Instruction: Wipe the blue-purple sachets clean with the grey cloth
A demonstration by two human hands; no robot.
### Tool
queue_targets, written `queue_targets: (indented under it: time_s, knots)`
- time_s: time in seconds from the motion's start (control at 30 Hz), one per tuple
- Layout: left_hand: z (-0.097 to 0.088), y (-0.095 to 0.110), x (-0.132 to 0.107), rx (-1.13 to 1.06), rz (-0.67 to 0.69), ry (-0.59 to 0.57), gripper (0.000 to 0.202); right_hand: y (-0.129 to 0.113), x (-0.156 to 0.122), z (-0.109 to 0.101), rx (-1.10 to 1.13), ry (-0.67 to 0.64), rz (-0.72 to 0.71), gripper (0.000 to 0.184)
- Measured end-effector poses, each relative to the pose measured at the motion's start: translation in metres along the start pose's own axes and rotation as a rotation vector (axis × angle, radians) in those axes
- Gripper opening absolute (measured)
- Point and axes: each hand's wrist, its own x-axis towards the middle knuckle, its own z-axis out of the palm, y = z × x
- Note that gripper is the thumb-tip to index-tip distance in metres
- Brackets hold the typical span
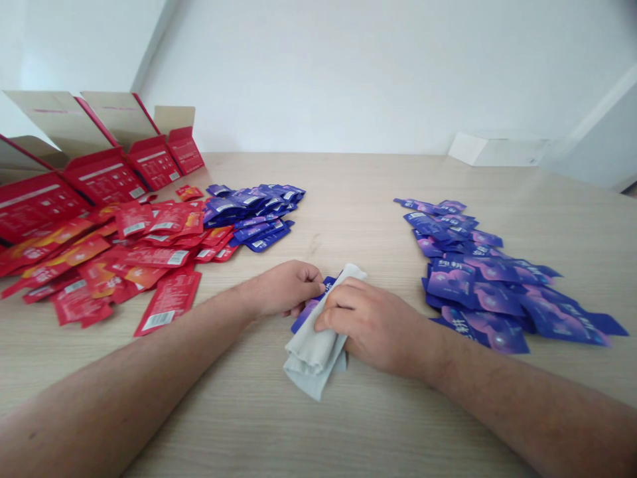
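My left hand (286,287) pinches the small purple foil sachet (305,315) lying at the left edge of the pale grey folded cloth (311,355), while my right hand (373,324), fingers curled, grips that cloth against the sachet.

Left forearm (149,372) lay from bottom-left corner, right forearm (522,405) from bottom-right, both bare, angled to frame centre. Left hand (286,287) knuckles up, fingers curled in, thumb pinched to fingertips. Right hand (371,322) palm down, fingers bent and clenched, just beside the left.
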Motion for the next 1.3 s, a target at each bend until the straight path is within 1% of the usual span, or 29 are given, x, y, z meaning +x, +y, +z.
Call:
queue_targets:
  time_s: [0.07,0.13,0.23,0.3,0.47,0.63,0.8,1.0,1.17,1.3]
  knots:
    - [0.0000,-0.0009,0.0005,-0.001,0.004,0.001,0.028,0.0018,-0.0001,-0.0007,-0.008,0.002,0.055,0.027]
    - [0.0000,-0.0019,0.0009,-0.002,0.008,-0.003,0.028,0.0023,-0.0002,-0.0011,-0.017,-0.004,0.070,0.029]
    - [-0.0003,-0.0025,0.0010,-0.005,0.003,-0.006,0.027,0.0002,-0.0004,-0.0006,-0.012,-0.011,0.001,0.020]
    - [-0.0004,-0.0025,0.0009,-0.006,0.000,-0.003,0.027,-0.0005,-0.0008,-0.0003,-0.004,-0.011,-0.023,0.019]
    - [0.0002,-0.0027,0.0011,-0.013,0.004,-0.004,0.029,0.0011,-0.0008,-0.0020,-0.020,-0.010,0.075,0.030]
    - [0.0001,-0.0018,0.0007,-0.007,0.004,-0.002,0.028,-0.0024,0.0005,-0.0023,-0.008,-0.022,-0.011,0.019]
    - [-0.0001,-0.0013,0.0009,0.007,-0.001,-0.003,0.029,0.0009,-0.0005,-0.0023,-0.023,-0.014,0.074,0.028]
    - [0.0002,-0.0016,0.0005,0.007,0.004,-0.002,0.029,-0.0008,-0.0007,-0.0020,-0.005,-0.026,-0.013,0.021]
    - [0.0005,-0.0025,0.0010,-0.007,0.004,0.000,0.029,0.0023,-0.0004,-0.0026,-0.012,-0.001,0.062,0.029]
    - [-0.0001,-0.0019,0.0004,-0.001,0.008,-0.003,0.029,0.0013,-0.0005,-0.0013,-0.008,-0.025,0.006,0.025]
